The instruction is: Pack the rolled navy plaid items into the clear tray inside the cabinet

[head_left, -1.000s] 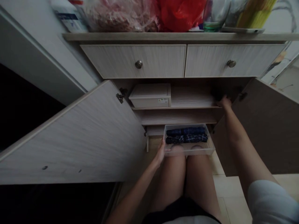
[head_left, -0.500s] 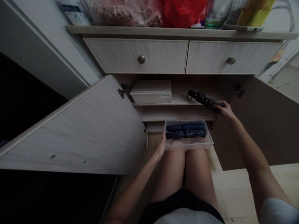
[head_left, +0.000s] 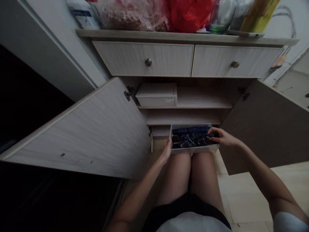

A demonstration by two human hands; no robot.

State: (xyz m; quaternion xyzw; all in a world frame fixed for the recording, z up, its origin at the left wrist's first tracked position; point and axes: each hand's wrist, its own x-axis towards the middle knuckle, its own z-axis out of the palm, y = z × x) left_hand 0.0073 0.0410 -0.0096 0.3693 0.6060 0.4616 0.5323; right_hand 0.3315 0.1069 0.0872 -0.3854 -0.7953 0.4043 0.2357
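A clear plastic tray [head_left: 193, 149] rests on my knees in front of an open cabinet. Folded umbrellas lie in it: a dark blue one [head_left: 190, 130] at the back, a plaid one [head_left: 190, 139] in front. My left hand [head_left: 167, 150] grips the tray's left end. My right hand [head_left: 220, 136] is over the tray's right end, its fingers closed round a black folded umbrella [head_left: 209, 140] lying in the tray.
The cabinet's left door [head_left: 84, 135] and right door [head_left: 265, 125] stand open. A white lidded box [head_left: 156, 95] sits on the upper shelf. Two drawers [head_left: 190, 59] are shut above. Bags and bottles crowd the top [head_left: 169, 14]. Tiled floor lies at right.
My right hand drew the black umbrella off the upper shelf and brought it down into the tray. My left hand stayed on the tray's end.
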